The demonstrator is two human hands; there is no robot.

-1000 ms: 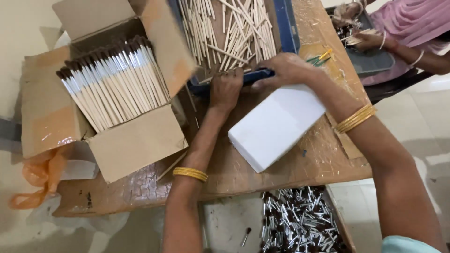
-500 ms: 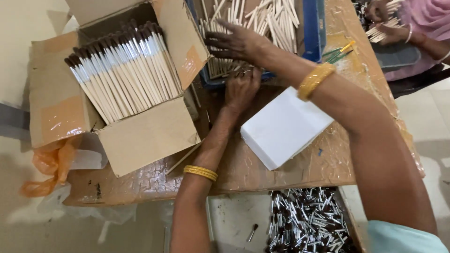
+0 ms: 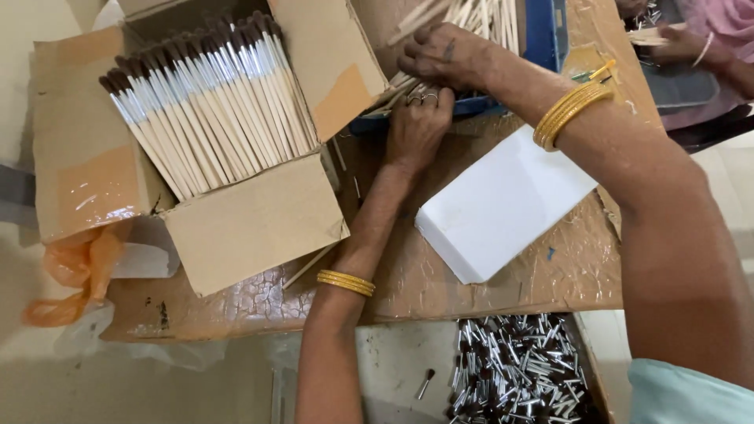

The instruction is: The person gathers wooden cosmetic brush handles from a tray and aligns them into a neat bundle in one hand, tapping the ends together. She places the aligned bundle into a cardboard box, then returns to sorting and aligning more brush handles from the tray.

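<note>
The right hand (image 3: pixel 444 55) lies palm-down over a heap of pale wooden sticks (image 3: pixel 479 16) in a blue tray (image 3: pixel 542 31), fingers curled among them; whether any stick is actually pinched is hidden beneath the hand. The left hand (image 3: pixel 416 129) rests at the tray's near edge, knuckles up, fingers bent over stick ends; its grip cannot be made out either. The tray and most of the heap are cut off by the top edge. Both wrists carry smooth gold bangles (image 3: pixel 567 112). Just beside the right forearm lies a flat white block (image 3: pixel 503 208) on the table (image 3: pixel 424 283), whose glossy brown covering is cracked. To the left, an open cardboard box (image 3: pixel 236 228) holds slim brushes (image 3: pixel 208 110) with dark tips and shiny ferrules. Below the table edge, small metal ferrules (image 3: pixel 518 369) lie jumbled, partly hidden.
</note>
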